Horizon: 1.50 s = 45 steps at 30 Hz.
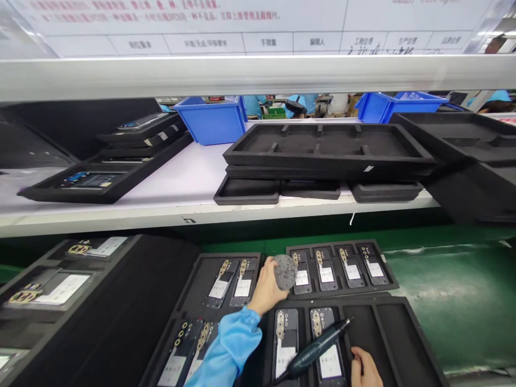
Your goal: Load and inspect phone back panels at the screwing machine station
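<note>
My left hand [266,290], in a blue sleeve, is closed on the edge of a round grey speckled disc [285,272]. It holds the disc over the gap between black foam trays. Phone bodies with exposed circuitry and gold camera rings sit around it, such as this phone [324,269] in the back tray. An electric screwdriver [316,349] lies slanted across two phones in the front tray [403,344], its tip to the upper right. Low in view, my right hand [365,370] is by that tray, apart from the screwdriver. Its fingers are curled together; what they hold, if anything, is hidden.
A green conveyor belt [455,301] runs under the trays. Another black foam tray [100,317] with phones stands at left. The white shelf [169,185] above bears stacked black trays [326,145] and a blue bin [212,121]. People in blue work beyond it.
</note>
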### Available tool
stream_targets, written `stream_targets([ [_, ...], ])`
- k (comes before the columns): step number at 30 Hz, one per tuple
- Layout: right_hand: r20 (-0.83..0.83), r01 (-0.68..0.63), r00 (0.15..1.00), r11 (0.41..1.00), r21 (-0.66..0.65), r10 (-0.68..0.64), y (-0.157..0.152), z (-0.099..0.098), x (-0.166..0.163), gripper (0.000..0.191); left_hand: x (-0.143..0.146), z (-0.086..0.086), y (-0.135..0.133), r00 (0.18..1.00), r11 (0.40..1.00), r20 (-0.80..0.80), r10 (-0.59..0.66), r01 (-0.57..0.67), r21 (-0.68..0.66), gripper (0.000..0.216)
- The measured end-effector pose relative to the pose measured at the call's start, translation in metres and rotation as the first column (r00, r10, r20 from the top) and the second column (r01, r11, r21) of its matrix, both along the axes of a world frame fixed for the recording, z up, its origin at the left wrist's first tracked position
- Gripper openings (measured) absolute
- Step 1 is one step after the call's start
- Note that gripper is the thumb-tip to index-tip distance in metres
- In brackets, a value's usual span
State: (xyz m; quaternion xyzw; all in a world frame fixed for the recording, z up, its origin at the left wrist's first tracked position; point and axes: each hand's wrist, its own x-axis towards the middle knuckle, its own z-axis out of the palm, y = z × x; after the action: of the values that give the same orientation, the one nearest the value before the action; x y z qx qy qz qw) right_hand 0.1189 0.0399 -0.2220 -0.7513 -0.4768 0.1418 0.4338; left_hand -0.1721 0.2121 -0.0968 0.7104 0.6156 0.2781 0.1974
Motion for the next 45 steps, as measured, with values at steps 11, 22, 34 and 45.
stream_targets([
  [11, 0.056, -0.172, 0.983, 0.984, -0.044, 0.174, -0.003, -0.018, 0.023, 0.055, 0.025, 0.011, -0.026, 0.989, 1.0, 0.15, 0.012, -0.013, 0.0, 0.073],
  [22, 0.077, -0.11, 0.991, 0.994, -0.021, 0.111, -0.004, 0.009, 0.005, 0.054, 0.03, 0.019, -0.045, 0.987, 0.991, 0.158, 0.019, 0.002, -0.131, 0.074],
  [34, 0.059, -0.122, 0.99, 0.991, -0.051, 0.125, -0.006, 0.011, 0.005, 0.047, 0.027, 0.018, -0.055, 0.989, 0.989, 0.146, 0.0, 0.022, -0.148, 0.069],
  [45, 0.149, -0.154, 0.977, 0.988, -0.012, 0.154, -0.007, 0.012, 0.004, 0.043, 0.03, 0.021, -0.064, 0.981, 0.984, 0.196, -0.012, 0.047, -0.173, 0.07],
])
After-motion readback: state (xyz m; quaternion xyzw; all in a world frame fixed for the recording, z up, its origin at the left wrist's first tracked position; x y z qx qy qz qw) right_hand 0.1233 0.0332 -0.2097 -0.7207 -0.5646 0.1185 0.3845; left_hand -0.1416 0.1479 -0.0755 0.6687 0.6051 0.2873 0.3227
